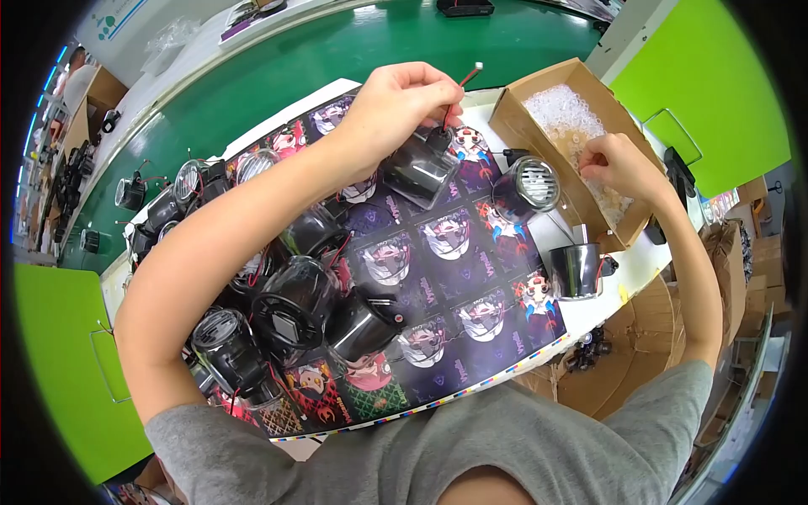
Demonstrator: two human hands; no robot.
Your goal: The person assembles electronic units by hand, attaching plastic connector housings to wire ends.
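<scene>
While a green tabletop (337,63) sweeps from nine to one o'clock, a printed sheet (454,290) fills the middle, its near edge running from seven round to four o'clock. Bare print from the centre to five o'clock gives open room; black cup-shaped units (290,307) crowd the side from eight to nine o'clock. A cardboard box (627,231) stands at two o'clock, a slotted-top unit (534,185) just beside it; a dark cup (575,273) sits at three o'clock, near the box's lower corner. At twelve o'clock the left hand (408,97) has thumb and fingers pinched on a thin cable (467,78) above a black housing (417,172); whether they touch that housing is hidden. The right hand (619,164) reaches into the box, fingers bunched; I cannot tell whether they grip a clear ring from the pile of rings (562,109). Toward one o'clock, a white connector (478,66) tips the cable, clear of the fingers.
</scene>
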